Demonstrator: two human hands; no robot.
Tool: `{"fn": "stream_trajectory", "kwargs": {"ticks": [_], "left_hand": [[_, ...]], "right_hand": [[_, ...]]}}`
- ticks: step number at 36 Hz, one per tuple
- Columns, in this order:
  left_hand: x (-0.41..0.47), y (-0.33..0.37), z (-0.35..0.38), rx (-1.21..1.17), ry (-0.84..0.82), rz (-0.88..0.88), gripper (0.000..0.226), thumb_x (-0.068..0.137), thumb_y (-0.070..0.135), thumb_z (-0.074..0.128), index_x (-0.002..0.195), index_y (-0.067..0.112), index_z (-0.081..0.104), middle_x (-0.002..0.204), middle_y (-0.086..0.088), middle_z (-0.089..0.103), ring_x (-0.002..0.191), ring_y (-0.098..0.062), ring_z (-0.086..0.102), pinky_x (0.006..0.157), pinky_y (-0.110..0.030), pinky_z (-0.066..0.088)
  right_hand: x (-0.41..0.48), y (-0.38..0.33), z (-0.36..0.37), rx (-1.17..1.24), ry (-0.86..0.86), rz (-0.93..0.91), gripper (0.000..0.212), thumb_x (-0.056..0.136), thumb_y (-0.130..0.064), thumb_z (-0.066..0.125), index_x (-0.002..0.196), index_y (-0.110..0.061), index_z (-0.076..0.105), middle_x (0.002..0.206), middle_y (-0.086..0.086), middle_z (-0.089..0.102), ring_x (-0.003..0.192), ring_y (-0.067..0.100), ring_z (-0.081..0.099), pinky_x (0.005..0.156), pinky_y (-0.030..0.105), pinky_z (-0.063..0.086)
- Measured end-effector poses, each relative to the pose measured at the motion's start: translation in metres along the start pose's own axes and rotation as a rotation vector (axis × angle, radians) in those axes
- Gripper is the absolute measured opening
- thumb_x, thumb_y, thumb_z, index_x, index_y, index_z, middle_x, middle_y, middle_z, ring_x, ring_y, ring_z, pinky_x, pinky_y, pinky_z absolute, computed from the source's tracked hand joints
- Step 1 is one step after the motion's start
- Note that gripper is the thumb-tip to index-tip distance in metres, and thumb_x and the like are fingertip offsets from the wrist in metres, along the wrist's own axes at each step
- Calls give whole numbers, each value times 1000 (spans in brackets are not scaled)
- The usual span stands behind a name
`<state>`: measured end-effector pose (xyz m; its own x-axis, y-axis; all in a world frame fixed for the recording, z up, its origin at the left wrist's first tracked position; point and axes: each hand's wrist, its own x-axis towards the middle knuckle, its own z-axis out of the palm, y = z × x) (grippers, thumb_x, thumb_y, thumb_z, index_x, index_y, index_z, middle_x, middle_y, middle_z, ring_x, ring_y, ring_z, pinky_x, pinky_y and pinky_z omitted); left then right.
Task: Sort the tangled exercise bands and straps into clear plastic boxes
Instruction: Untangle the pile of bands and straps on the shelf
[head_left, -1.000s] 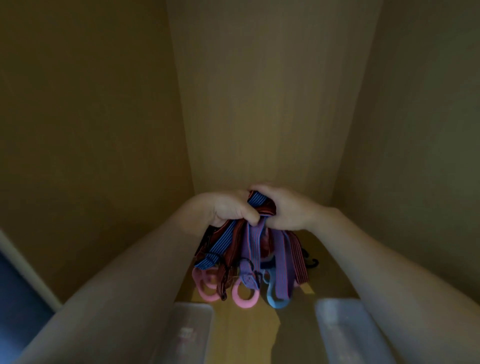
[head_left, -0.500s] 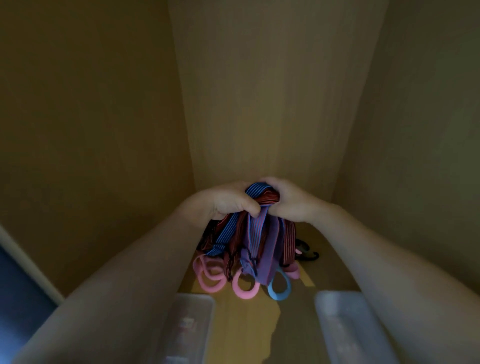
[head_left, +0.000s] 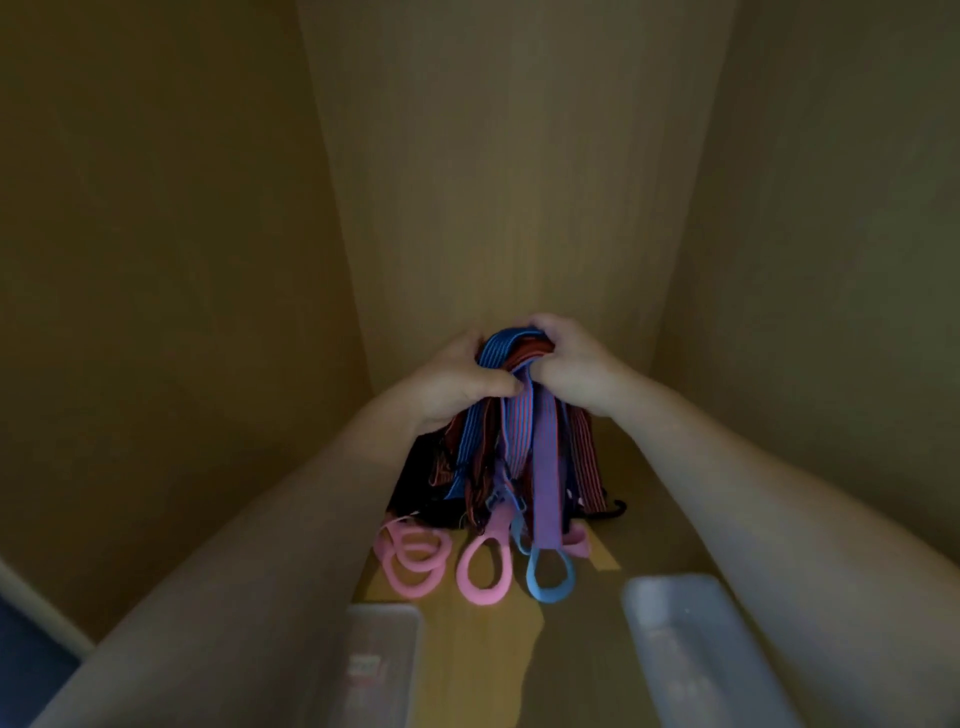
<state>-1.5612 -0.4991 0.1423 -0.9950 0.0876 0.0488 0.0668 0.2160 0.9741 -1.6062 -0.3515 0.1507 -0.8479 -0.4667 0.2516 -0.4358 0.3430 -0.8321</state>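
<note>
Lifted higher, both hands (head_left: 519, 374) grip the bundle of bands (head_left: 511, 447) hanging vertically, loops down.

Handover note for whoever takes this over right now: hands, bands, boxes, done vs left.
Left hand: shut on the bundle of bands, gripping its top from the left.
Right hand: shut on the same bundle, from the right.
The bundle is held up at the back of the wooden cabinet. The straps hang down, still tangled. The pink loop handles and the blue loop handle reach down to the shelf.
Left clear box and right clear box sit near the front. Too dim to tell what is in them.
Done: nothing visibly sorted.
Left: separate the bands and put them into the boxes.
</note>
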Motion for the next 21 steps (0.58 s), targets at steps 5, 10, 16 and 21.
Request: {"fn": "stream_trajectory", "kwargs": {"ticks": [5,10,16,21], "left_hand": [[1,-10,11,-72,-66,134,75,54,24,86,122,18,56,121,-13,65,111,-24,63,97,-37,50],[9,-18,33,-157,31,243,59,60,-2,84,109,20,58,99,3,71,92,-5,67,77,-18,51],[17,-21,47,-202,46,257,52,68,-12,76,107,18,61,98,0,70,90,-6,68,74,-18,52],[29,-32,54,-181,96,206,39,74,-12,71,105,9,62,91,-3,67,77,-5,66,71,-21,54]], "right_hand": [[9,-12,3,289,181,82,41,77,19,35,93,-12,58,78,4,59,76,19,57,77,33,49],[13,-21,9,517,376,132,43,79,20,32,104,-1,59,77,6,57,81,23,55,81,35,46],[12,-11,1,608,407,190,45,78,20,32,104,-7,57,83,10,57,85,26,55,84,40,47],[2,0,-10,683,284,186,55,73,25,33,114,-5,53,92,15,56,90,29,53,80,36,44]]}}
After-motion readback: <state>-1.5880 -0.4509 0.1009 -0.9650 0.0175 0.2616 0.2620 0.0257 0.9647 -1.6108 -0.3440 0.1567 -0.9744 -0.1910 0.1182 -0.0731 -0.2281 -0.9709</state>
